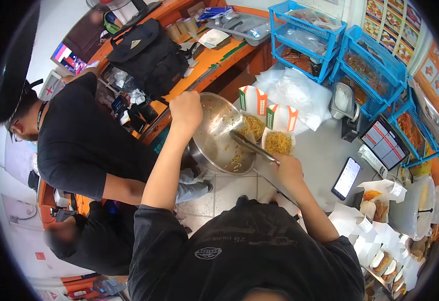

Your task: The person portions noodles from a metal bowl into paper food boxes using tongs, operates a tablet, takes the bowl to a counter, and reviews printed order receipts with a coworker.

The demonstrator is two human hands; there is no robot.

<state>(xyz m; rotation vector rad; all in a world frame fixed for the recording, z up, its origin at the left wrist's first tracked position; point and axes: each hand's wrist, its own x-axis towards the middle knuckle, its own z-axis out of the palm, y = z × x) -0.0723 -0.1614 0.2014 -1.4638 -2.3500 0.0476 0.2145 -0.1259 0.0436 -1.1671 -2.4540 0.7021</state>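
Note:
My left hand is closed on the upper left edge of a deep metal bowl, which is tilted toward the food boxes. Scraps of noodles cling to the bowl's inside. In my right hand is a pair of metal tongs, their tips over the bowl's right rim. Just beyond the tongs, two open paper boxes stand side by side at the counter edge. Yellow noodles fill the nearer box, and noodles also lie in the farther box.
The steel counter holds plastic bags, a phone, a tablet and several opened food boxes. Blue basket racks stand behind. A co-worker in black is close on my left, near a black bag.

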